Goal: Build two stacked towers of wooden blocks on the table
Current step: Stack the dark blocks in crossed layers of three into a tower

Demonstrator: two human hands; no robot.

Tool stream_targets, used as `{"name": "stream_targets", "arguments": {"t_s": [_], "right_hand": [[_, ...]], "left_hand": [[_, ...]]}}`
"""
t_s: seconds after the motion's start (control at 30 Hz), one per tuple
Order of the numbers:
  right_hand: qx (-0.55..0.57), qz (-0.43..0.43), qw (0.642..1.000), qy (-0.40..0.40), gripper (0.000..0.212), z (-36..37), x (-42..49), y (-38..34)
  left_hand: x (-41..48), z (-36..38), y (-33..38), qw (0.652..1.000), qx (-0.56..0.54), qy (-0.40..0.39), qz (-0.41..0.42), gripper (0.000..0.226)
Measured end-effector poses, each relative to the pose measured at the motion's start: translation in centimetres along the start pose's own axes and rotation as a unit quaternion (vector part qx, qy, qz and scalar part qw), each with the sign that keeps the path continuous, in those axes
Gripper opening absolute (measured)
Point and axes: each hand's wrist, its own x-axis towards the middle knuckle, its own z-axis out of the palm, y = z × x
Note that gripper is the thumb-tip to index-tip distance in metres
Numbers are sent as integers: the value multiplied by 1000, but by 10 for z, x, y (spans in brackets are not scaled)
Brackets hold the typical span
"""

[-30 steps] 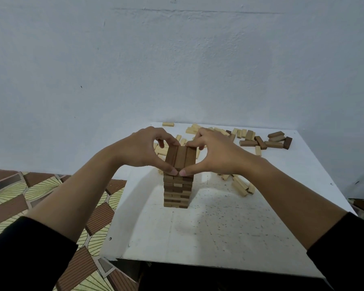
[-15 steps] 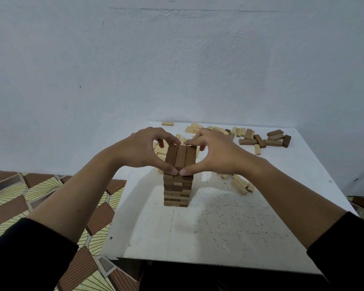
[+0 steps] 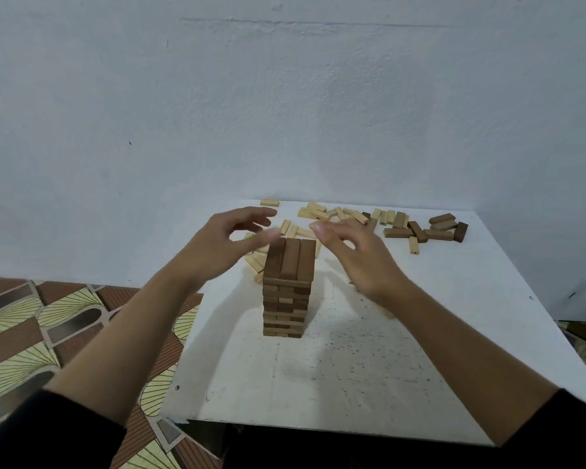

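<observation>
Item: tower [image 3: 286, 289] of dark wooden blocks, one only, standing upright on the white table [image 3: 352, 374], left of centre. Layers are crossed; the top layer [image 3: 291, 258] has three dark blocks side by side, running away from the viewer.

Left hand [image 3: 217, 247]: just left of the tower's top, fingers spread and loosely bent, holding nothing. The fingertips lie close to the far left corner of the top layer; blur hides whether they touch it.

Right hand [image 3: 356, 255]: just right of the tower's top, fingers spread and relaxed, holding nothing. The fingertips lie beside the far right corner, a narrow gap showing. The tower stands between the two hands, gripped by neither.

Loose stock: pale blocks [image 3: 322, 213] scattered behind the tower near the table's far edge, and dark blocks [image 3: 430, 228] in a heap at the far right.

Surroundings: black sleeves on both forearms, patterned floor [image 3: 31, 326] at left, plain pale wall [image 3: 285, 113] behind.
</observation>
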Motion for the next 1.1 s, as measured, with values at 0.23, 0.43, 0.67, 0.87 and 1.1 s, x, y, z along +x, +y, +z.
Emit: {"name": "stream_targets", "arguments": {"t_s": [0.23,0.43,0.67,0.87,1.1], "right_hand": [[143,52,988,39,56,41,-29,24],[156,42,987,23,60,66,-41,23],[124,38,992,9,68,72,-44,24],[103,33,994,6,69,73,-45,22],[74,27,997,-4,63,72,-45,21]], "left_hand": [[-41,50,-16,978,-134,121,-108,67],[-63,73,-12,978,-125,117,-123,66],[-66,76,-8,980,-137,100,-107,67],[-68,78,0,979,-146,92,-110,65],[-66,79,3,974,-154,110,-124,40]]}}
